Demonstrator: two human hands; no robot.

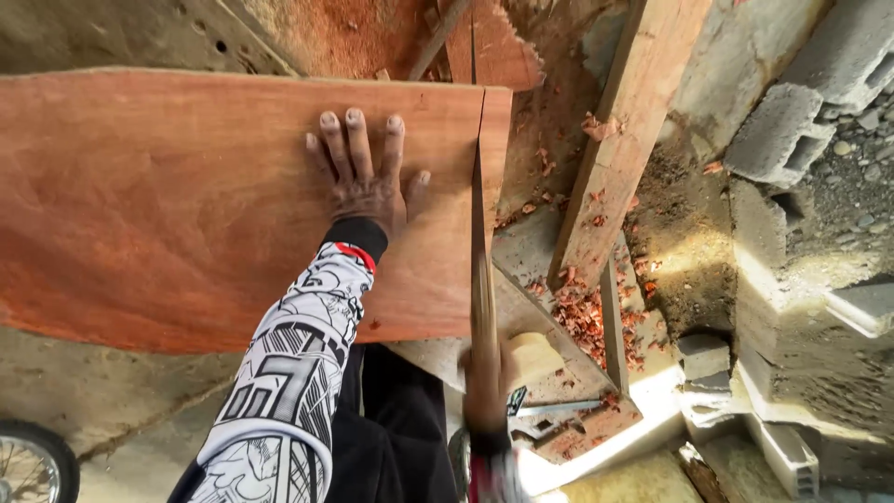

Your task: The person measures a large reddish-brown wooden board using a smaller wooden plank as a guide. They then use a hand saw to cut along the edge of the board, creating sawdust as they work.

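Soft daylight, bright sun patch overexposed at lower right, right hand (486, 391) motion-blurred, left side shaded, edges slightly warped

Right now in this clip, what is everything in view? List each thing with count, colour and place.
Plywood sheet: one, reddish brown, left and centre, cut partway along its right side.
Handsaw: one, blade blurred, in the cut at the sheet's right edge.
Timber beam: one, pale wood, leaning at upper right.
Wood chips: many, reddish, scattered under the beam.
Concrete blocks: several, grey, right side.
Wheel: one, black tyre with spokes, bottom left corner.
Left hand: flat on the sheet, fingers spread, patterned black and white sleeve.
Right hand: blurred, bottom centre, gripping the handsaw's handle.
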